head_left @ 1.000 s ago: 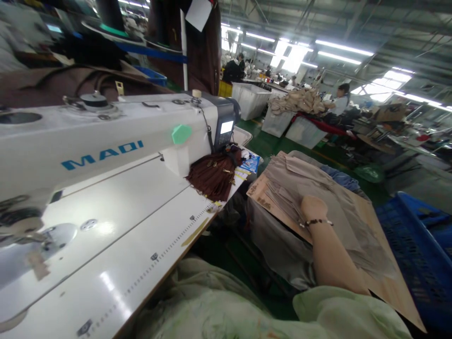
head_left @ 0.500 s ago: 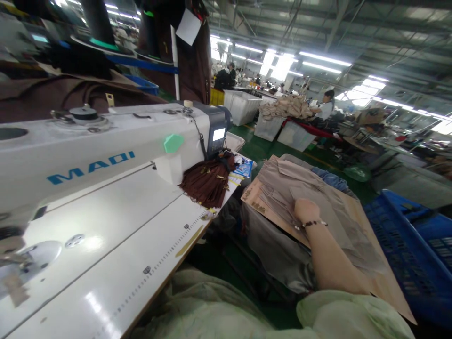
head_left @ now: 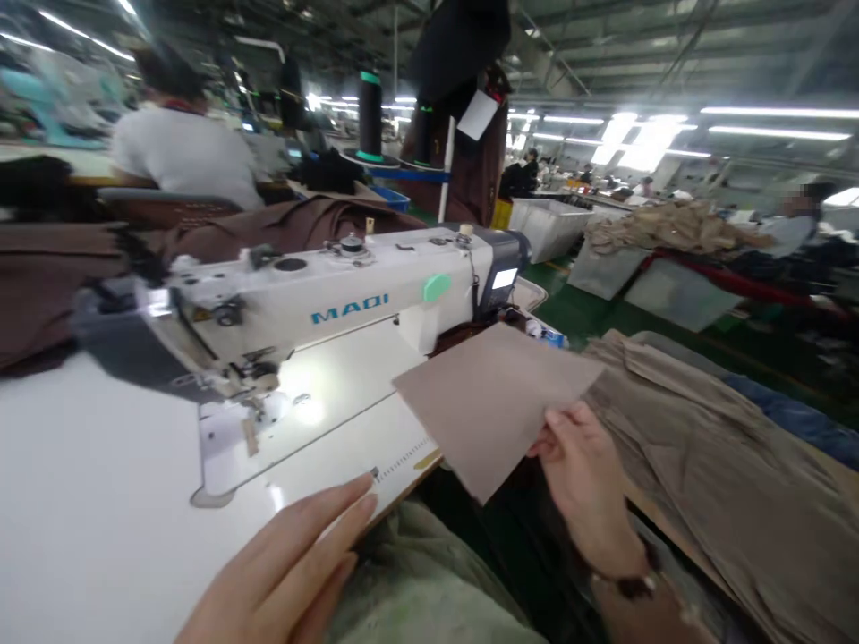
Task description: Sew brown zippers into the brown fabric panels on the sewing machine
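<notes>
Pinched in my right hand is a flat brown fabric piece, roughly four-sided, held by its right edge. It hangs over the right end of the white sewing table, covering part of the table's edge. My left hand hovers at the table's front edge, fingers stretched out, with nothing in it. Behind both hands stands a white sewing machine with a green patch on its arm. A small tan strip is near its needle area.
To my right, brown fabric pieces lie stacked on a board. White bins stand farther back, near a heap of tan cloth. A person in a white shirt sits beyond the machine. Brown cloth lies behind it.
My right hand has come from the stack toward the machine, now holding up a brown fabric piece. My left hand has entered the view. The view has swung left.
</notes>
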### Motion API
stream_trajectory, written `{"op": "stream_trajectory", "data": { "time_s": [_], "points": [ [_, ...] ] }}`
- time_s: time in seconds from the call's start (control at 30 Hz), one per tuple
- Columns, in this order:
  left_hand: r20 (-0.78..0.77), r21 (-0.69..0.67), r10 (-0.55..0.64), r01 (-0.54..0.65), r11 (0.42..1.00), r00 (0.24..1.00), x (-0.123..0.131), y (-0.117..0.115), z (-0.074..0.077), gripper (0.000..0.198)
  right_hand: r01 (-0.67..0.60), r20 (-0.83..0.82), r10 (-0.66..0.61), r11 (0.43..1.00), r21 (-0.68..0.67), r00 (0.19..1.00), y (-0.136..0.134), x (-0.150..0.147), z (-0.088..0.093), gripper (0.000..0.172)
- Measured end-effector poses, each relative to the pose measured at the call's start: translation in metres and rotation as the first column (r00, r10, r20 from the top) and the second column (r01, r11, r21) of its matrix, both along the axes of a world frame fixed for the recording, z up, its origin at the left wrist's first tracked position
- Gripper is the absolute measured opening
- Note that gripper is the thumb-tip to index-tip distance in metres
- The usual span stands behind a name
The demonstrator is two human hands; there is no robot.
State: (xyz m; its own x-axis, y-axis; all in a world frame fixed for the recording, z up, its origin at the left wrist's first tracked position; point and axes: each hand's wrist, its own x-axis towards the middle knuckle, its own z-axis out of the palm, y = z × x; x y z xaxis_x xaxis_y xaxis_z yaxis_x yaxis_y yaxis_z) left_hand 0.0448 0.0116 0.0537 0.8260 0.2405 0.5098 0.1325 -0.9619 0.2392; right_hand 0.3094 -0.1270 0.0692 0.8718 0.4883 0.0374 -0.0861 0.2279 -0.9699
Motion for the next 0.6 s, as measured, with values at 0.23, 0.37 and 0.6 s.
{"op": "stream_trajectory", "data": {
  "time_s": [0.23,0.37,0.6],
  "points": [
    [-0.233,0.106,0.225,-0.206,0.973,0.946,-0.003,-0.007,-0.048,0.069,-0.545,-0.252,0.505,0.828,-0.129,0.826,0.048,-0.095,-0.078,0.038],
    [-0.35,0.075,0.299,-0.291,0.954,0.888,-0.02,-0.002,-0.065,0.055,-0.817,-0.141,0.836,0.46,-0.347,0.531,0.046,-0.102,-0.07,0.037],
    [-0.361,0.024,0.237,-0.245,0.969,0.902,-0.038,0.014,-0.048,0.034,-0.379,0.557,0.83,0.501,-0.778,-0.046,0.071,-0.087,-0.029,0.032]
  ]
}}
